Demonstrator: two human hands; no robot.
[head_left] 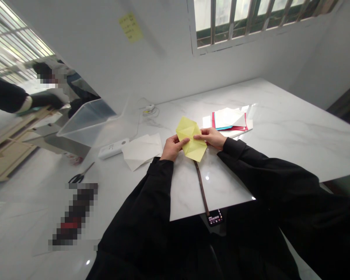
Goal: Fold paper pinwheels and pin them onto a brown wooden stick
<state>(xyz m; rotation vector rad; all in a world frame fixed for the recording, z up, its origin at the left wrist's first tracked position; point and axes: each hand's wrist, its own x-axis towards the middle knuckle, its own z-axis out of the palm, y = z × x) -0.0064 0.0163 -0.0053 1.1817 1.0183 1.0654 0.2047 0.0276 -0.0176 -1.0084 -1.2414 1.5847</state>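
Observation:
A yellow sheet of paper (194,149) with fold creases is held up between my two hands, above the white marbled table (183,198). My left hand (172,147) pinches its left side, thumb on top and fingers behind. On the right side my right hand (212,137) grips it the same way, its thumb pressing near the middle. Below the paper a thin dark brown strip (202,186) runs down to the table's front edge; its upper end is hidden. A lit phone screen (215,217) shows at the strip's lower end.
White papers (142,149) lie left of my hands, beside a white power strip (113,148). Coloured and white sheets (230,119) are stacked behind my right hand. Further left are scissors (81,174), a clear plastic bin (90,120) and a person (72,83). A yellow note (130,28) sticks to the wall.

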